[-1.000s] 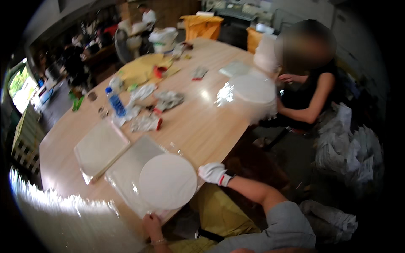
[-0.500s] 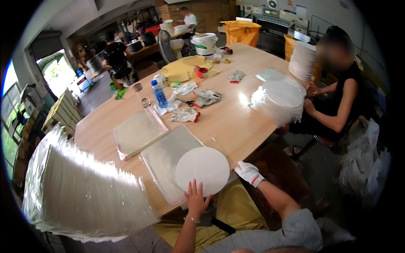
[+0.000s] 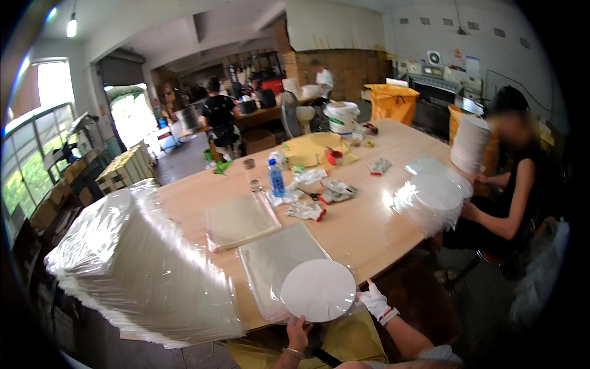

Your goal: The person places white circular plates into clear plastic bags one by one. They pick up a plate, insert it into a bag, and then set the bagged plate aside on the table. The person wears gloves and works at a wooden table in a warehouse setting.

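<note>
A flat white round disc [image 3: 319, 290] lies at the table's near edge, in or under clear plastic film that shows around it. Beneath its left part is a stack of clear plastic bags [image 3: 270, 258]. My bare left hand [image 3: 298, 334] is closed on the disc's near rim, its fingertips over the edge. In a white glove with a red-trimmed cuff, my right hand [image 3: 376, 301] is at the disc's right side, fingers curled at the film's edge and thumb raised. What its fingers grip is partly hidden.
A large pile of plastic-wrapped discs [image 3: 166, 277] spreads along the left. Beyond lie another bag stack [image 3: 239, 221], a water bottle [image 3: 276, 178], work gloves [image 3: 305, 211] and a white bucket [image 3: 341, 118]. At right, a co-worker [image 3: 513, 184] sits by stacked white discs [image 3: 470, 144].
The view has tilted up, so the table sits lower in the picture. My left hand has gone from spread fingers over the disc to closing on its near rim.
</note>
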Available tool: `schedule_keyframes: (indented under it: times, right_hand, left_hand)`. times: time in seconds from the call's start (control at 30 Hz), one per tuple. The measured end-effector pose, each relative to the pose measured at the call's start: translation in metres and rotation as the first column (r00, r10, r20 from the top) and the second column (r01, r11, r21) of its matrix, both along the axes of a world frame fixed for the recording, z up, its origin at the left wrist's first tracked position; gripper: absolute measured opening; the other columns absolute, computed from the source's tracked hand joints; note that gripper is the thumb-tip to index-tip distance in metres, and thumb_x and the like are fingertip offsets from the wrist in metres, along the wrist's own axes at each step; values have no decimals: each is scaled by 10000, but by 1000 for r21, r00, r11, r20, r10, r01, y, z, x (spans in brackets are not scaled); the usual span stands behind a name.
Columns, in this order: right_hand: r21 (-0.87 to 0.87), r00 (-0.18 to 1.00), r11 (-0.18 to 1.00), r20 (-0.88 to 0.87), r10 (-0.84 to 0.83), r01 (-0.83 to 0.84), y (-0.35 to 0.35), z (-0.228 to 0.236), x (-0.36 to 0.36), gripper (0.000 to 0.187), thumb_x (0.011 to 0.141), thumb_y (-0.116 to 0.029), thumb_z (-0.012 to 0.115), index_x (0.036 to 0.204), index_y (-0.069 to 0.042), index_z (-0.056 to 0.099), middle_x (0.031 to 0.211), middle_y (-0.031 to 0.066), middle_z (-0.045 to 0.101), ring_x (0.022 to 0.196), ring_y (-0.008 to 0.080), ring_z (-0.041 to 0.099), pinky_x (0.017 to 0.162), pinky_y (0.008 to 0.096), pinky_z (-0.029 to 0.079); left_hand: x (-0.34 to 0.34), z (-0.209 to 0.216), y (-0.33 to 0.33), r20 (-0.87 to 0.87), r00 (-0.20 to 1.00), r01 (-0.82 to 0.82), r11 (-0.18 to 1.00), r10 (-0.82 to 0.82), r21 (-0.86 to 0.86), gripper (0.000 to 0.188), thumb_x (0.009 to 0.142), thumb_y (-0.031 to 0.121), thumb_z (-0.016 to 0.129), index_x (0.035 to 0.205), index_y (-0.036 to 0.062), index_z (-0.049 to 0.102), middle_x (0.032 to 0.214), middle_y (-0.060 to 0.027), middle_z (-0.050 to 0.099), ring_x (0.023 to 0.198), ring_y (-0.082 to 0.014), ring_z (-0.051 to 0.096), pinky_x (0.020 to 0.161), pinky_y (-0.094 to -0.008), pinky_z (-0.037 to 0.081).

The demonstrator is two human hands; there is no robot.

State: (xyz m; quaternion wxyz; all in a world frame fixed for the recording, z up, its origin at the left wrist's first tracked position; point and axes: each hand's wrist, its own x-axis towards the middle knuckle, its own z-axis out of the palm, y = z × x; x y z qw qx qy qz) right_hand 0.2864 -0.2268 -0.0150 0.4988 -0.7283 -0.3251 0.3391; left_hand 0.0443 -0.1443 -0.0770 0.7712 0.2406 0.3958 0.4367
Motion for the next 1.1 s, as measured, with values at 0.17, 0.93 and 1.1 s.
schedule_keyframes:
  times: [0.17, 0.93, 1.1]
  right_hand:
    - [259, 907, 934, -280, 316, -245, 26, -54, -26, 497, 814, -69, 554, 1269, 41, 387, 1036, 66, 574, 897, 105, 531, 790, 223, 436]
    - [460, 407, 316, 111, 907, -830, 212, 417, -328, 267, 836, -241, 525, 867, 6, 621, 587, 28, 530, 416, 99, 471, 369, 233, 417]
    - [438, 403, 306, 146, 903, -845, 218, 414, -322, 283, 828, -264, 539, 917, -15, 640, 548, 13, 489, 412, 83, 455, 370, 239, 438]
  left_hand:
    - [-47, 57, 4, -345, 935, 131, 833, 75, 538, 136, 839, 113, 600, 929, 16, 570, 730, -27, 589, 614, -84, 547, 556, -241, 454]
    - [-406, 446, 55, -49, -289, 40, 63, 956, 997, 927, 720, 490, 657, 1389, 31, 209, 1468, -201, 30, 1363, -321, 45, 1073, -448, 64]
    - [-352, 500, 34, -419, -42, 606, 356, 907, 711, 440, 911, 422, 409, 1246, 156, 512, 1374, -28, 402, 1348, -276, 191, 1037, -557, 43]
